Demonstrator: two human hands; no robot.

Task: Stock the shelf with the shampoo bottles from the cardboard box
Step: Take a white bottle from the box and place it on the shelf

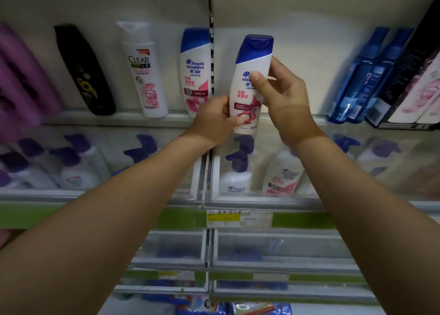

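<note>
A white shampoo bottle [250, 60] with a blue cap and a pink label is held upright in front of the upper shelf [142, 119]. My left hand [214, 119] pinches its lower left edge. Higher up on the right side, my right hand [278, 93] grips it with the thumb across the label. An identical bottle [195, 72] stands on the shelf just to the left, beyond the upright shelf divider [211, 52]. The cardboard box is out of sight.
On the upper shelf stand a white Clear bottle [145, 72], a black bottle [83, 69], purple bottles [21, 81] at far left, and blue bottles [371, 76] and boxed packs [414, 88] at right. Pump bottles [235, 169] fill the shelf below.
</note>
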